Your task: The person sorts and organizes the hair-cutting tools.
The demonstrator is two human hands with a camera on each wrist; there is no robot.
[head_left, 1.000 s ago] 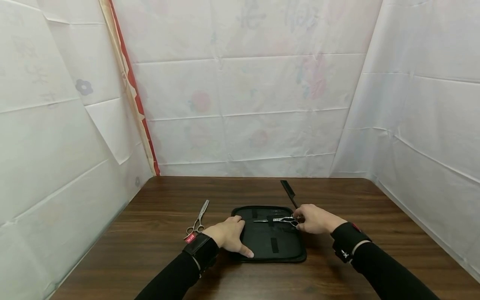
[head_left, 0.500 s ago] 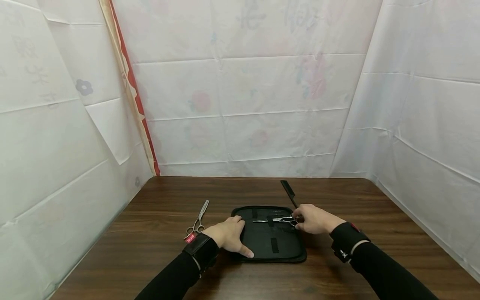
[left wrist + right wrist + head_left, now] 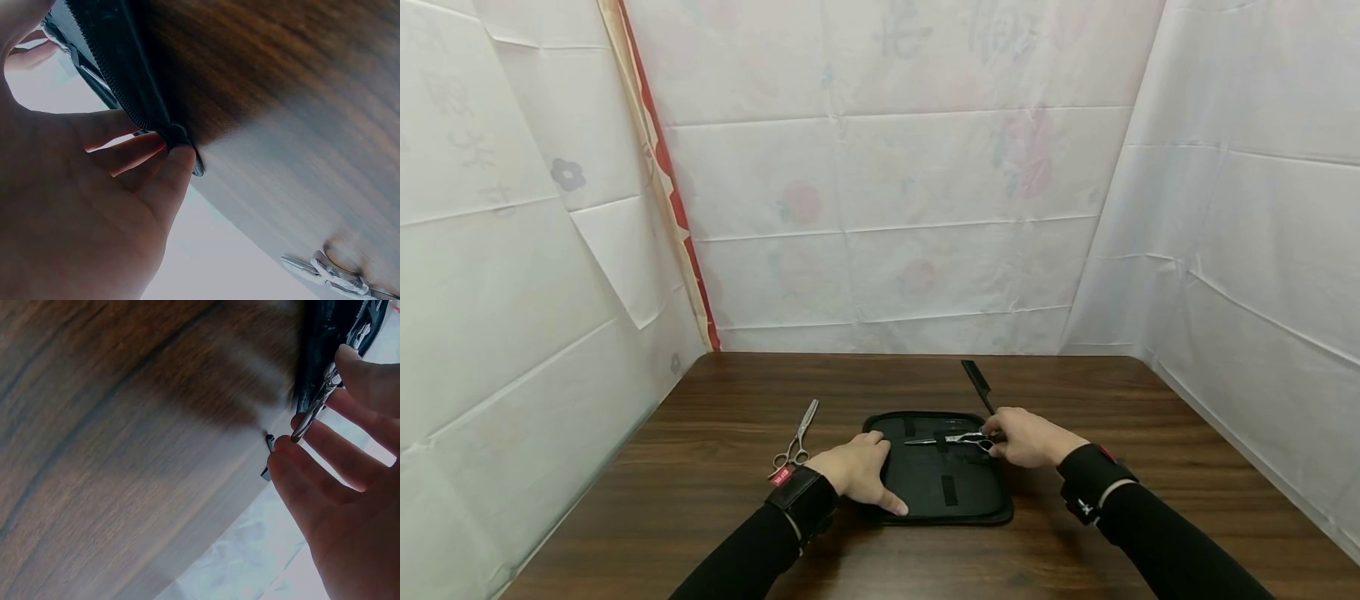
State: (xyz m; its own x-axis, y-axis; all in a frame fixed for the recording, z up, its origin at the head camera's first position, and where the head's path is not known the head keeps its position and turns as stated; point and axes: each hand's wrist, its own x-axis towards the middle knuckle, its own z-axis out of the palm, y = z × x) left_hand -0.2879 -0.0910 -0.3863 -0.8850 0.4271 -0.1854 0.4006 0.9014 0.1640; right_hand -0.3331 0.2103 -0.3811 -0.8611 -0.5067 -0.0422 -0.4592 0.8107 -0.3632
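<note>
An open black case (image 3: 936,492) lies flat on the dark wooden counter (image 3: 1150,517), near the person's edge and roughly central. The left hand (image 3: 853,473) rests palm down on the case's left margin, fingers nearly straight and spread, the thumb extended along the near left corner; it presses the case and grips nothing. In the left wrist view the fingertips (image 3: 178,156) meet the zip edge of the case (image 3: 125,75) where it lies against the counter (image 3: 281,125).

The right hand (image 3: 1026,437) sits at the case's right edge, its fingers curled round the ring handles of a pair of silver scissors (image 3: 951,439). These scissors lie across the upper part of the case interior, blades pointing left, passing at a short black strap; whether the blades run under the strap cannot be told. In the right wrist view the fingers (image 3: 350,462) pinch the metal handle of the scissors (image 3: 312,412) just beside the case rim (image 3: 331,331).

A second pair of scissors (image 3: 796,446) lies on the counter left of the case, apart from it, blades pointing away from the person. A black comb (image 3: 977,385) lies beyond the case's far right corner, angled, its near end hidden by the right hand. White sheeting (image 3: 887,208) encloses the counter on three sides.
</note>
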